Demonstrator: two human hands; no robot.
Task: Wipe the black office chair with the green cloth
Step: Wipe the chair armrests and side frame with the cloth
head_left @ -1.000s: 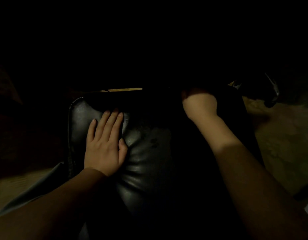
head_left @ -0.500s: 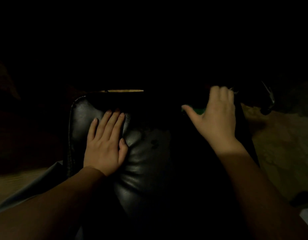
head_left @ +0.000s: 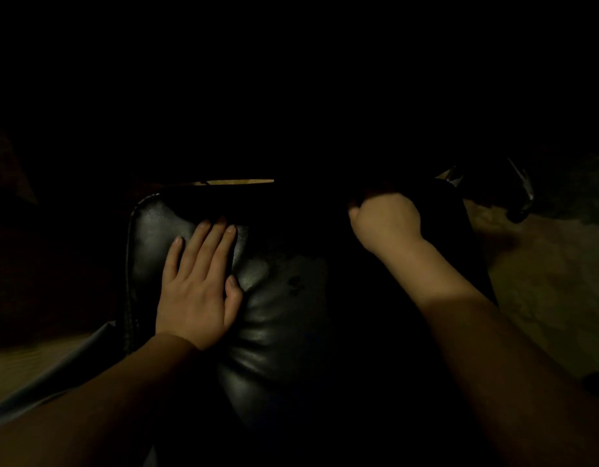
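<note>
The scene is very dark. The black office chair [head_left: 277, 318] fills the middle, its shiny leather pad facing me. My left hand [head_left: 198, 284] rests flat on the pad's left part, fingers straight and together. My right hand [head_left: 385, 220] is at the pad's far right edge with its fingers curled down over that edge. The green cloth is hidden under that hand in this frame; a strip of green showed beneath it half a second ago.
A dim brownish floor [head_left: 544, 281] lies to the right. A dark object with a pale glinting edge [head_left: 520, 197] sits on it beyond the chair. A thin lit wooden strip [head_left: 237, 181] shows behind the pad. Grey fabric [head_left: 55, 375] lies at lower left.
My right hand slid right along the far edge with its fingers spread, showing green cloth, then came back left and curled over the edge. My left hand has stayed flat in place.
</note>
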